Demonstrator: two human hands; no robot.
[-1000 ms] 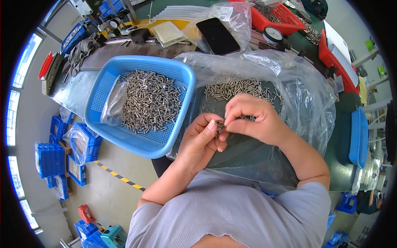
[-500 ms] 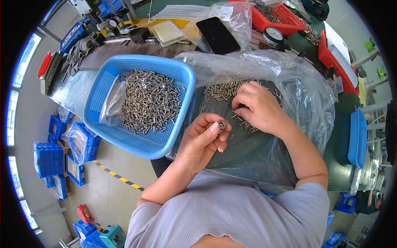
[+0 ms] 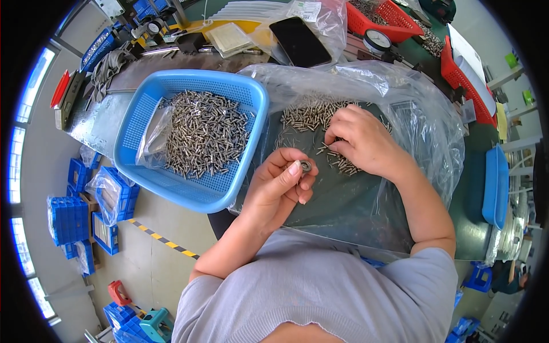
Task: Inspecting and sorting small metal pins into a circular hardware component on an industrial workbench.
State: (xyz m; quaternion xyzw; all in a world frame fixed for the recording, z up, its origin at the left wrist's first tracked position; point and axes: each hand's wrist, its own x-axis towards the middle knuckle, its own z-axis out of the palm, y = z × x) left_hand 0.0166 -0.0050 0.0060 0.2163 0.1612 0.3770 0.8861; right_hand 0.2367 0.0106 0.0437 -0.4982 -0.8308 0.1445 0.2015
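Between the thumb and fingers of my left hand (image 3: 278, 182) is a small round metal ring (image 3: 305, 166), its opening facing up. To its right, my right hand (image 3: 361, 140) is closed, with thumb and forefinger pressed together just above some loose metal pins (image 3: 345, 166). Whatever its fingertips pinch is too small to make out. A larger heap of pins (image 3: 309, 116) lies beyond, partly behind this hand. Several thinner pins are scattered between the two hands. On the left, a blue plastic basket (image 3: 189, 197) holds a big pile of similar short pins and a clear bag.
Clear plastic sheeting (image 3: 426, 134) covers much of the dark green worktop around the pins. Behind it lie a black phone (image 3: 300, 42) and a dial gauge (image 3: 377, 39). Red baskets (image 3: 400, 28) stand at the far right, with a blue tray (image 3: 494, 188) at the right edge.
My right hand has shifted slightly to the right, its fingertips still low over the pins. The left hand keeps the metal ring in nearly the same spot. The whole view has moved slightly.
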